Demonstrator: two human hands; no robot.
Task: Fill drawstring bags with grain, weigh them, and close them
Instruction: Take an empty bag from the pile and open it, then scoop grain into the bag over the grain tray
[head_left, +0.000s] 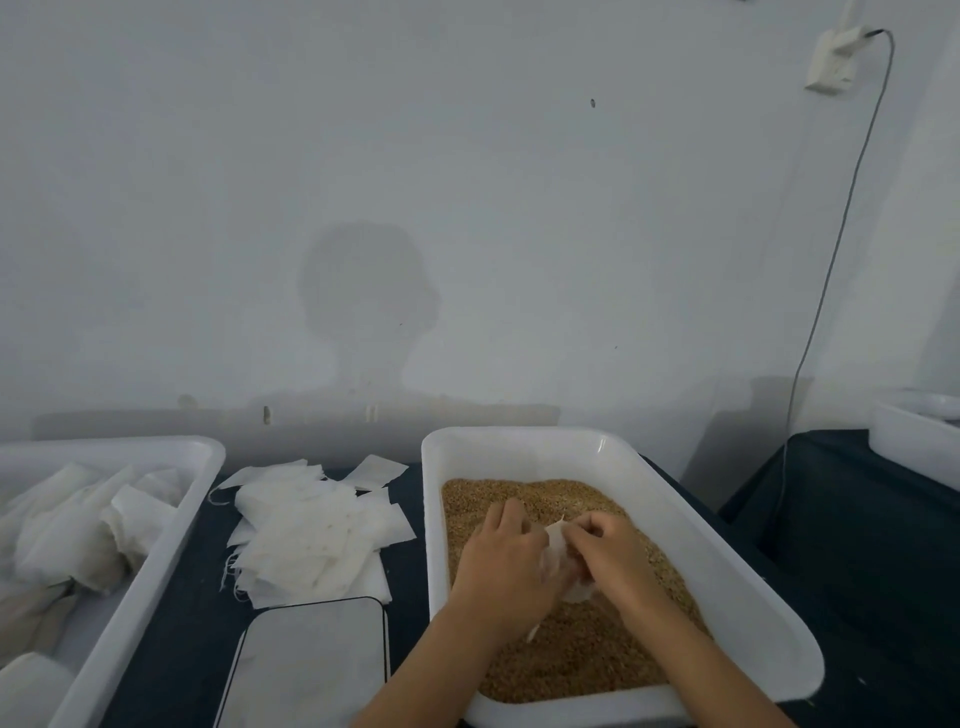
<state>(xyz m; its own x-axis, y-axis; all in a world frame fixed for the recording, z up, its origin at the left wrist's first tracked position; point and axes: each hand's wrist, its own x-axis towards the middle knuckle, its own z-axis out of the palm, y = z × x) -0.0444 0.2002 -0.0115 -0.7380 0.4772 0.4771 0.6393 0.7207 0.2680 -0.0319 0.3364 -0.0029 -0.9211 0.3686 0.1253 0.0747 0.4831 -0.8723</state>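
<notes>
A strip of dark cloth-covered table lies bare between the long white plastic tray of filled bags on the left and the loose pile of flat white fabric bags. A flat glossy grey scale plate sits just below the pile. The raised walls of the white rectangular grain tub bar low sideways passage; above the brown grain it is open.

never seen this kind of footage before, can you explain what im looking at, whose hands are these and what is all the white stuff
There is one picture, from a camera worn on a person's head, looking down at their own two bare hands. No robot is involved. The left hand and right hand together hold a small white bag over a white tub of brown grain. Beside it on the dark table lies a pile of empty bags, a flat plate that may be a scale, and another tub of bags.
</notes>
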